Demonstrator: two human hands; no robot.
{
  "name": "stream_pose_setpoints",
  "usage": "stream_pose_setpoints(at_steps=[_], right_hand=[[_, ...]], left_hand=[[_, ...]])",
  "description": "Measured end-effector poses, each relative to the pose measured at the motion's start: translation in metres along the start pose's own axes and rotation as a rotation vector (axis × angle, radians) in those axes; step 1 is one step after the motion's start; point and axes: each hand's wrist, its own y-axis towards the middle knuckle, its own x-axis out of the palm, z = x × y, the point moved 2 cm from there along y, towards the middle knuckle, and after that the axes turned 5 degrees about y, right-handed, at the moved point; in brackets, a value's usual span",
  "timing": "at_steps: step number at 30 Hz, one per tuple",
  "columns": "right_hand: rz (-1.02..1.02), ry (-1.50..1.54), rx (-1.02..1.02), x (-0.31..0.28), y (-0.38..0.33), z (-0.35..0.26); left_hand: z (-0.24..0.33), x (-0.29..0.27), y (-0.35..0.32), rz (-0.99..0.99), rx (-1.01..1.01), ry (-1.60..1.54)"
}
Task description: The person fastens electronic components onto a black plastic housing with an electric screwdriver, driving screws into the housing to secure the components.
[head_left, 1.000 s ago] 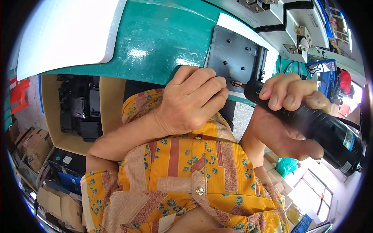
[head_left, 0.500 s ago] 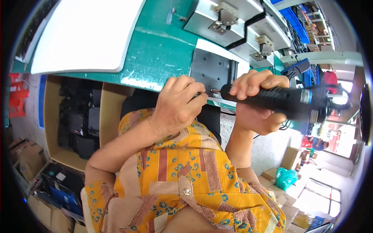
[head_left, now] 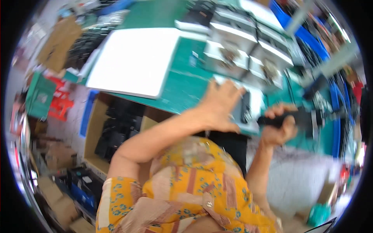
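Note:
My right hand [head_left: 279, 130] is wrapped round a black electric screwdriver [head_left: 305, 121], which lies roughly level, its narrow end toward my left hand. Motion blurs the tip. My left hand [head_left: 219, 105] has its fingers apart over a dark flat plate [head_left: 245, 106], thumb stretched toward the bench's near edge. Much of the plate is hidden under this hand, and I cannot tell how firmly the fingers touch it. Beneath the plate is a white pad [head_left: 256, 99] on the green bench [head_left: 180, 91].
Silvery metal blocks with clamps [head_left: 229, 54] stand behind the plate. A large white board [head_left: 134, 62] covers the bench's left part. Below the edge, a cardboard box [head_left: 93, 143] holds black parts. Blue bins [head_left: 307, 33] line the far right.
The view has swung, showing more of the bench's left side. My left hand has gone from a pinch near the screwdriver tip to spread fingers over the plate. The screwdriver has moved right, off the plate.

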Motion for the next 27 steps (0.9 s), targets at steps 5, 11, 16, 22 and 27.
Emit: stream_pose_setpoints(at_steps=[5, 11, 16, 22, 27], right_hand=[[-0.054, -0.069, -0.037, -0.003, -0.007, -0.003], [-0.033, -0.120, -0.117, -0.005, -0.008, -0.009], [-0.104, -0.189, -0.127, 0.004, -0.002, -0.002], [-0.034, -0.250, -0.056, -0.003, 0.005, -0.009], [-0.115, -0.252, -0.001, -0.004, 0.015, -0.001]], left_hand=[[0.023, 0.014, 0.010, -0.031, -0.006, 0.045], [0.038, 0.009, 0.017, -0.007, -0.018, -0.019], [0.026, -0.005, 0.007, 0.186, -0.077, -0.152], [0.041, -0.045, -0.021, 0.720, -0.034, -0.309], [0.042, -0.081, -0.105, 0.727, -0.195, -0.793]])
